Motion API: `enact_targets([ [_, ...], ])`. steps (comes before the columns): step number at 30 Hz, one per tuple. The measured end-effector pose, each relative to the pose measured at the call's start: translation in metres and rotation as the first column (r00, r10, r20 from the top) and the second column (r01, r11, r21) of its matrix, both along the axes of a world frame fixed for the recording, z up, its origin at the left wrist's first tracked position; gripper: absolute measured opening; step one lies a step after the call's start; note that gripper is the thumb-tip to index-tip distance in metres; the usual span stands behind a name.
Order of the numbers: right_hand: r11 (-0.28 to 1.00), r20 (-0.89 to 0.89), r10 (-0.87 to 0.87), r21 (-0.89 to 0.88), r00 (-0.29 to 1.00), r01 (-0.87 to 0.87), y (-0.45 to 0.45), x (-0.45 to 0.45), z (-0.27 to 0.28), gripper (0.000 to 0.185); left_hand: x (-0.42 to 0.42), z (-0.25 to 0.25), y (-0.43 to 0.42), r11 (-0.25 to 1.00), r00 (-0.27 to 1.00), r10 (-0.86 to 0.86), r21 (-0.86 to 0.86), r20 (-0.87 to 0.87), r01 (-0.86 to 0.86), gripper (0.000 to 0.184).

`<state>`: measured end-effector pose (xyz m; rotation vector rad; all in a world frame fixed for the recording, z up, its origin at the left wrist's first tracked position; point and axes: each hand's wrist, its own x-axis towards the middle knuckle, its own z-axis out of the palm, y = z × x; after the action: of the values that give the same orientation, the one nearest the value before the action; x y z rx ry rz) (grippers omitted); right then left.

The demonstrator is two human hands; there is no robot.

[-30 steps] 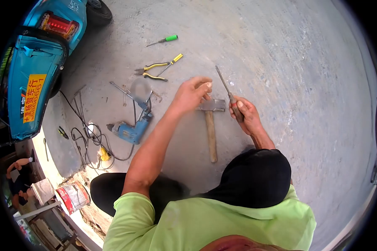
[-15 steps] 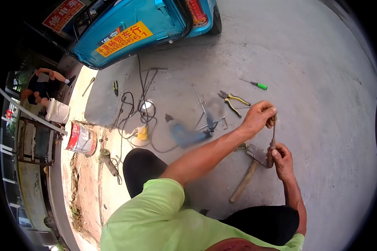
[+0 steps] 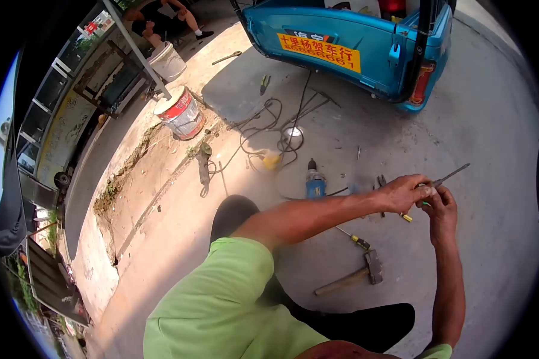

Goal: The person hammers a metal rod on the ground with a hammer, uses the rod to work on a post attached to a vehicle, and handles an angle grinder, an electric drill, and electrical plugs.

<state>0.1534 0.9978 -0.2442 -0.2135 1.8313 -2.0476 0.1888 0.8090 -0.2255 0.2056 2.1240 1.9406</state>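
Observation:
My left hand and my right hand meet at the right, fingers closed around a screwdriver. Its dark shaft points up and to the right, while its handle is mostly hidden by my fingers. A bit of green shows between my hands; I cannot tell whether it is held or lies behind them. Partly covered by my left hand, yellow-handled pliers lie on the ground. Below my left forearm are a hammer with a wooden handle and a yellow-and-black screwdriver.
A blue power drill stands beyond my left forearm, near tangled black cable and a yellow piece. An angle grinder and a paint bucket are at the left. Behind are a blue vehicle and a seated person.
The view has swung left. My hands have come together, and the screwdriver has turned from upright between them to pointing up and right. The hammer no longer shows behind my right hand.

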Motion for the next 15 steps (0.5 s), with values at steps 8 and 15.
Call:
enact_targets([
  [8, 0.983, -0.133, 0.107, 0.164, 0.985, -0.085, -0.05, -0.039, 0.094, 0.04, 0.089, 0.099, -0.077, 0.897, 0.888, 0.435, -0.159, 0.151, -0.413, 0.041],
  [15, 0.996, -0.321, 0.065, 0.076, 0.945, -0.043, -0.075, -0.098, 0.173, 0.048, 0.131, 0.047, -0.125, 0.744, 0.795, 0.471, 0.313, 0.382, -0.59, 0.029],
])
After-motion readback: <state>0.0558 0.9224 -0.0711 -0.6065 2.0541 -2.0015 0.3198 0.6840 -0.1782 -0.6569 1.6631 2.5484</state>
